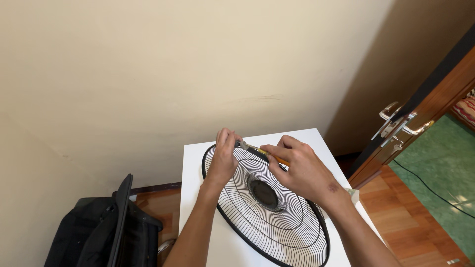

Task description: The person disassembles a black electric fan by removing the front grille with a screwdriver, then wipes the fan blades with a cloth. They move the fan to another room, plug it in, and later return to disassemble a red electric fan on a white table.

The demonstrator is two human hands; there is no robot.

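Looking near first: black wire fan guard (277,217) lies flat on the white surface (198,198), centre hub up, probably so the rim stays steady. Left hand (222,160) is clenched on the guard's far rim, pinning it. Right hand (302,170) grips a screwdriver (262,152) with an orange handle, its metal tip pointing at the rim just beside the left fingers. Guard sits directly under both hands. Further out: black bag (104,232) on the floor, cream wall (173,74), wooden door (425,118) with metal handle.
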